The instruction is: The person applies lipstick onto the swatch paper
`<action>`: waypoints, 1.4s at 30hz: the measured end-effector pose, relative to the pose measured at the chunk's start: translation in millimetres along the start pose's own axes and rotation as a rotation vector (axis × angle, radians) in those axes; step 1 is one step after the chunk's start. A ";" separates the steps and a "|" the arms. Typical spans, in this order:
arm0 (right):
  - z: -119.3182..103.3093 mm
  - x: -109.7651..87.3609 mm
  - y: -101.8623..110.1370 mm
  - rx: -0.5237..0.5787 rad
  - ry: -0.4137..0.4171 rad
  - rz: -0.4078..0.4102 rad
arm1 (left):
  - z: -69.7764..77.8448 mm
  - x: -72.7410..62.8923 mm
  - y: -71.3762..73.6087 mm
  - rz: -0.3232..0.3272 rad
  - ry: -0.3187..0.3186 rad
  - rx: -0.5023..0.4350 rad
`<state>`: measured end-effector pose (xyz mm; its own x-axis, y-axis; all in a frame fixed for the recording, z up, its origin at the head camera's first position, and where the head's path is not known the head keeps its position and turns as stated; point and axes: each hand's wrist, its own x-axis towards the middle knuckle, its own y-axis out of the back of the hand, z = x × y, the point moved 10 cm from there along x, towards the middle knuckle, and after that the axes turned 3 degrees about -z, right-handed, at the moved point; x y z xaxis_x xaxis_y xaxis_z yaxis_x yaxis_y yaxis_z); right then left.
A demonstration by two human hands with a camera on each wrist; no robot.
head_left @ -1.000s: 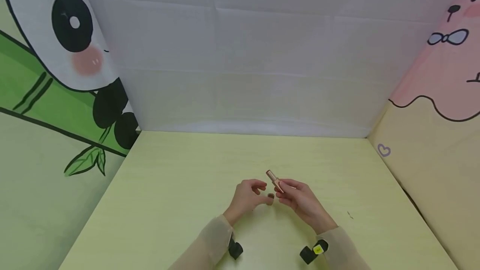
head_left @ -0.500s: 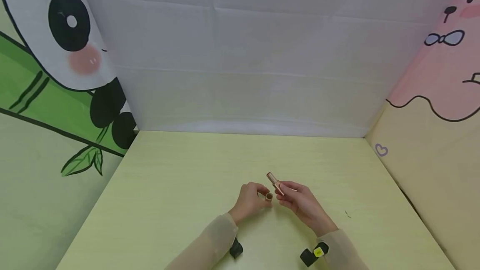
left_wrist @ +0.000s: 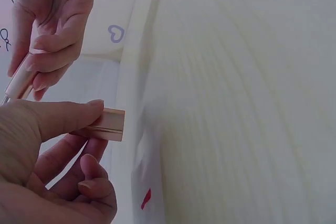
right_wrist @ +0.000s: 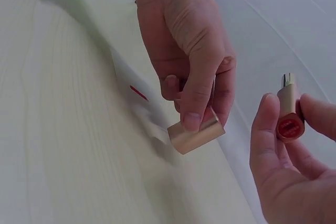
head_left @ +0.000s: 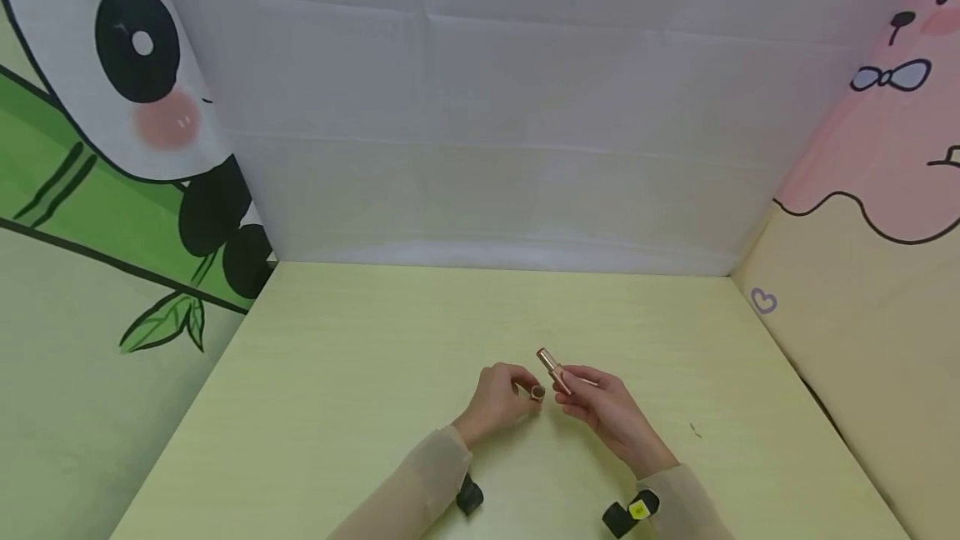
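Observation:
My left hand [head_left: 491,404] pinches a rose-gold lipstick cap [head_left: 537,392] between thumb and fingers, with the cap's hollow end facing up in the head view. In the left wrist view the far half of the cap [left_wrist: 113,124] sticks out past the thumb. Just to the right, my right hand [head_left: 606,411] grips an uncapped lipstick [head_left: 551,367] by its lower body, its tip pointing up and left. The right wrist view shows the lipstick's base [right_wrist: 290,128] with a red label, held between thumb and fingers. Cap and lipstick are a small gap apart, above the table.
Beneath both hands lies a pale yellow wood-grain table [head_left: 360,340]. A white sheet [head_left: 487,148] rises behind it, with printed cartoon panels at either side. Small dark marks [head_left: 696,430] show on the table at the right. Black wrist cameras [head_left: 470,496] sit at both cuffs.
The left fingers, spread away from the cap a second ago, now close round it with the thumb, and its opening has turned toward the head camera. The right hand has shifted slightly downward and right.

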<state>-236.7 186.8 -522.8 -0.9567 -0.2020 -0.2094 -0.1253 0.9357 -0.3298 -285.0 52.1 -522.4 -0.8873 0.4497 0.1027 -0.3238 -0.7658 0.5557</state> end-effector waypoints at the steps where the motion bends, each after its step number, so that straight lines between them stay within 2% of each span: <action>1: 0.2 -0.4 0.7 -0.009 0.000 0.006 | 0.6 -0.8 0.7 -0.008 0.001 -0.016; 11: -6.6 -3.1 4.7 -0.069 0.021 0.028 | 12.4 -7.7 15.2 -0.033 -0.015 -0.114; 16: -7.6 -1.9 6.1 -0.080 0.019 0.022 | 12.8 -8.8 19.4 -0.037 -0.002 -0.174; 21: -6.9 -1.3 7.6 -0.093 0.014 0.033 | 11.4 -9.8 20.5 -0.044 0.010 -0.198; 28: -4.8 -1.8 9.8 -0.120 -0.002 0.040 | 16.2 -13.8 26.4 -0.041 -0.012 -0.227; 36: -4.5 -0.4 12.5 -0.158 -0.012 0.048 | 19.4 -13.8 26.1 -0.071 -0.028 -0.251; 42: -4.5 0.9 15.0 -0.202 -0.004 0.050 | 18.5 -11.8 25.1 -0.087 -0.007 -0.282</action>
<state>-240.7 201.9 -523.8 -0.9620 -0.1551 -0.2249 -0.1286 0.9834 -0.1278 -276.6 36.0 -494.4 -0.8499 0.5221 0.0711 -0.4784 -0.8211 0.3111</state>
